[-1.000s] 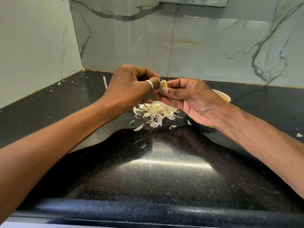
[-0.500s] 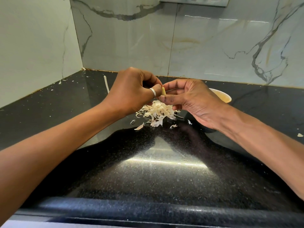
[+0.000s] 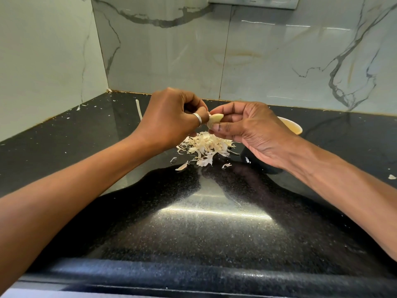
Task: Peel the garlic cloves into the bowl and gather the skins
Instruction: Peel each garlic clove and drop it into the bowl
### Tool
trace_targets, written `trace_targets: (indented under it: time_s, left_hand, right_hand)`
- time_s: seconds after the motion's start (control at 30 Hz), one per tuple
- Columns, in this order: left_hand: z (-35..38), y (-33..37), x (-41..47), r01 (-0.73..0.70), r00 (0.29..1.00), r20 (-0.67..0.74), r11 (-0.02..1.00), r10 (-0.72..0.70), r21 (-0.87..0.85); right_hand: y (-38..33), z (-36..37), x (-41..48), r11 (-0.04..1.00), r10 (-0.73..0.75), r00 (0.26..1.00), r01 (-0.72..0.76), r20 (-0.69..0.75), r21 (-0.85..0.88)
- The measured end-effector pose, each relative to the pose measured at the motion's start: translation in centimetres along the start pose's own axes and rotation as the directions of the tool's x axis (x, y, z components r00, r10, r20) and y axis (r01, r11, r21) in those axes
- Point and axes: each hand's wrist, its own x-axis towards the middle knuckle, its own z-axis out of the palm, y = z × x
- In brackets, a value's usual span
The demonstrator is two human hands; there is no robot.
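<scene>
The garlic clove (image 3: 215, 119) now lies on its side just above the centre of the frame and shows a broad pale face. 0.5 s ago only its thin edge showed, and 1 s ago it stood upright. The right hand (image 3: 253, 130) pinches it between thumb and forefinger, with the other fingers loosely curled below. The left hand (image 3: 169, 117), with a ring (image 3: 198, 119) on 1 finger, is curled tight and its fingertips nip the clove's left end. I cannot tell whether a strip of skin is between them. The turn suggests this clove is nearly bare and the last skin at its tip is being picked off.

Straight below, the skins (image 3: 206, 147) sit in 1 loose heap on the black counter (image 3: 193, 222), with a few flakes strayed around it. The bowl (image 3: 293, 126) stands right of centre, mostly hidden behind the right hand, and its contents are out of sight. The clove probably goes there next.
</scene>
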Motion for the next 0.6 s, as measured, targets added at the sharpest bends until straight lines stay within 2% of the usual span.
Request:
trace_targets:
  time_s: [0.2, 0.6]
  left_hand:
    - [-0.03, -0.04, 0.04, 0.009, 1.000, -0.012, 1.000, -0.009, -0.001]
    - [-0.22, -0.01, 0.36, 0.084, 0.994, -0.077, 0.996, -0.083, 0.020]
  right_hand:
    - [0.01, 0.00, 0.18, 1.000, -0.013, 0.999, 0.013, -0.031, 0.013]
    - [-0.52, -0.32, 0.25, 0.988, -0.035, 0.996, 0.047, -0.086, 0.144]
